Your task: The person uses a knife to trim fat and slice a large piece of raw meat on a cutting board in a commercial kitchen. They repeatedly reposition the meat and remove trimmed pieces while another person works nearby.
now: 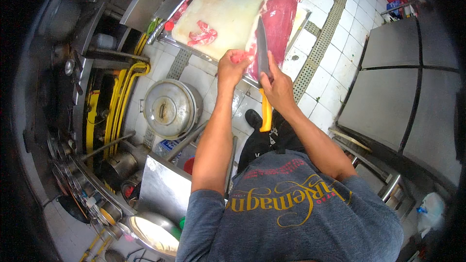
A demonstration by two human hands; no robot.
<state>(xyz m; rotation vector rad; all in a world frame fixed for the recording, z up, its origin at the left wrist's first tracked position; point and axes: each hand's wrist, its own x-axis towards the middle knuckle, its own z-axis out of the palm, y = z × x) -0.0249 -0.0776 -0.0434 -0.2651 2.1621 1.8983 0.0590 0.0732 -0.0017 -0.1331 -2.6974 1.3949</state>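
A large piece of raw red meat [278, 25] lies lengthwise along the right side of a worn white cutting board [222, 3]. My right hand [278, 89] holds a knife [262, 43] with a yellow handle, gripping it around the heel of the blade; the blade lies over the meat, pointing away from me. At the meat's near left edge, my left hand [233, 69] pinches a pale pink piece of meat or fat between thumb and fingers. Some trimmed scraps [203, 34] rest on the board to the left. The board sits on a metal tray or surface.
A lidded metal pot [169, 109] stands on the tiled floor at left, near yellow pipes [122, 94]. A perforated drain strip [322, 40] crosses the floor at right, beside large metal cabinet doors [382, 98]. A steel surface [164, 182] is close by my left arm.
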